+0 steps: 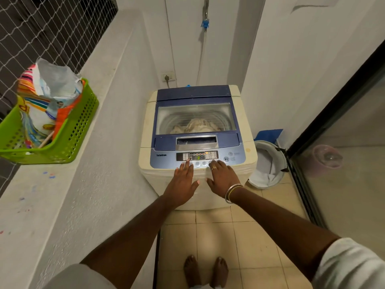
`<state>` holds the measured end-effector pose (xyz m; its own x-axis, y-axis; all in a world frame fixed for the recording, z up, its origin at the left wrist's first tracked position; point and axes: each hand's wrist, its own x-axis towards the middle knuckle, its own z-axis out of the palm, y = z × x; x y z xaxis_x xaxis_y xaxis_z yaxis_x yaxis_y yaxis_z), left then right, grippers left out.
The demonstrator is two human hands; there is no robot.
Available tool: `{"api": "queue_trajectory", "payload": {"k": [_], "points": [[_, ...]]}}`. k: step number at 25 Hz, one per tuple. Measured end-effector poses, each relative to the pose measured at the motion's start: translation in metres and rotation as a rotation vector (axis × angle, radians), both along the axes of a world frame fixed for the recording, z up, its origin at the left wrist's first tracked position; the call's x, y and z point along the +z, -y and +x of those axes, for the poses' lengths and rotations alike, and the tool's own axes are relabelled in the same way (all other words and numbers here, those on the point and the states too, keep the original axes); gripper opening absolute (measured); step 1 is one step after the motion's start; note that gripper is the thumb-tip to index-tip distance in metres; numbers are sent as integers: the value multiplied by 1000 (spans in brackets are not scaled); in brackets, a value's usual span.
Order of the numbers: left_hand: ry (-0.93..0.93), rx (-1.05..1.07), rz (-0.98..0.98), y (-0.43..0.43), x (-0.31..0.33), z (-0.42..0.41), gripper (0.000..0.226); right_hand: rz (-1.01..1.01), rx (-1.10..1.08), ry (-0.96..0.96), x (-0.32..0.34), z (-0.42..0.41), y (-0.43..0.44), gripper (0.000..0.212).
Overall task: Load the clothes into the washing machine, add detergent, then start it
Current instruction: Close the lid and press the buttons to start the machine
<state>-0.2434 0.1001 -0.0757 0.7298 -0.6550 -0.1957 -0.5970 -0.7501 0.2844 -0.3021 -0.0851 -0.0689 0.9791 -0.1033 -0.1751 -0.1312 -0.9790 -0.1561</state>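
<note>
A cream and blue top-loading washing machine (245, 130) stands against the far wall with its lid down. Through the clear lid window, pale clothes (198, 125) lie in the drum. The control panel (200, 156) at the front is lit. My left hand (183, 180) rests flat on the machine's front edge, fingertips touching the buttons on the panel's left. My right hand (223, 177), with a ring and bangles, lies beside it, fingertips at the buttons right of centre. Neither hand holds anything.
A green plastic basket (79, 126) with a colourful detergent bag (43, 97) sits on the concrete ledge at left. A grey laundry bin (268, 163) stands on the floor to the machine's right. A glass sliding door (333, 142) borders the right. My bare feet stand on tiles.
</note>
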Motion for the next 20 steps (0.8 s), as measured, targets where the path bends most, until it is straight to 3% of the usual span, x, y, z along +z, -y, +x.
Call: {"api": "queue_trajectory", "payload": {"k": [20], "points": [[-88,47,23,-13,-12,-31,70,57,46,-144,-10,-35,-30,79]]}}
